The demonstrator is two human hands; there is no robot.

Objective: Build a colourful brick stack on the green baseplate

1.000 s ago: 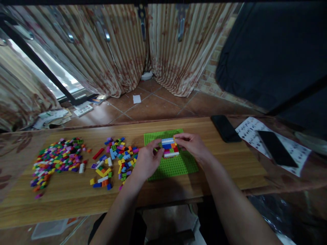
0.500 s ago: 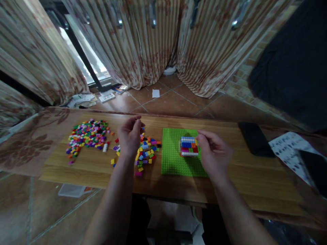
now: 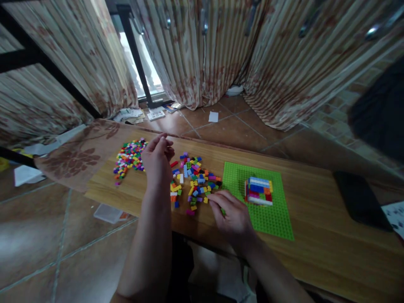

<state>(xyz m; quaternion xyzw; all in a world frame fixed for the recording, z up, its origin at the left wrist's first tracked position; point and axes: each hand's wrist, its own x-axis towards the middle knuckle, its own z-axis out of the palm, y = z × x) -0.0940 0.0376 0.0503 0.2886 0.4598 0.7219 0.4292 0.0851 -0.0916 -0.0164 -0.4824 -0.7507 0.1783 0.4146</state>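
Note:
A small block built of coloured bricks point(image 3: 259, 191) stands on a green baseplate point(image 3: 271, 221) on the wooden table point(image 3: 315, 235). My right hand point(image 3: 232, 216) rests on the table at the baseplate's left edge, fingers stretched toward a loose pile of bricks point(image 3: 195, 181), holding nothing that I can see. My left hand point(image 3: 158, 160) hovers between that pile and a second, denser pile point(image 3: 130, 155) farther left. Its fingers are pressed together, and whatever they hold is hidden.
A dark phone point(image 3: 360, 198) lies on the table at the right, with a printed sheet point(image 3: 394, 214) beyond it. A brown patterned cloth point(image 3: 75, 155) covers the table's left end. Curtains hang behind, and papers point(image 3: 132, 114) lie on the tiled floor.
Both hands have left the brick block. The left went over to the loose bricks and lifted with fingers pinched; the right slid to the pile beside the baseplate. The view swung left.

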